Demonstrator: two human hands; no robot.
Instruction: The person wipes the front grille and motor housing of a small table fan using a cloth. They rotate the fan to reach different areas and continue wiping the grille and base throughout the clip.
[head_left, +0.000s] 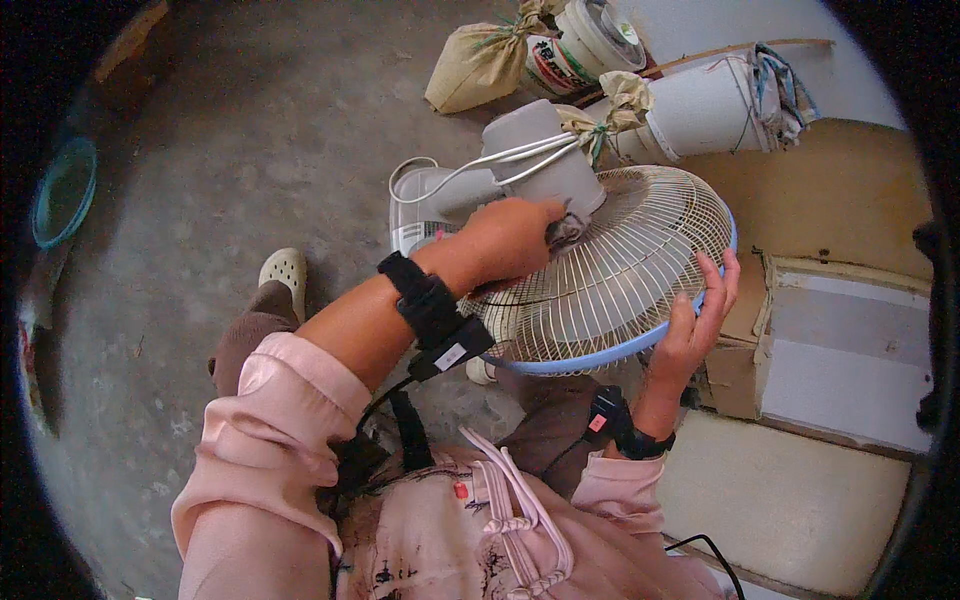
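Observation:
An electric fan stands before me with its wire grille (607, 277) turned partly upward. A light blue ring (600, 358) runs around the grille's edge. My left hand (514, 236) reaches across the back of the grille, its fingers closed on a crumpled grey cloth (568, 231) against the wires. Just beyond it is the grey motor housing (534, 142), with a white power cord (480, 165) looped over it. The fan's grey base (420, 206) lies further left. My right hand (701, 315) grips the blue ring at the near right side, thumb on the grille.
Tied cloth sacks (476, 67), a white bucket bearing writing (566, 56) and a white container (701, 105) lie beyond the fan. Cardboard (735, 375) and pale panels (787, 487) are on my right. A blue-rimmed round object (64, 193) sits far left on the concrete floor (225, 150).

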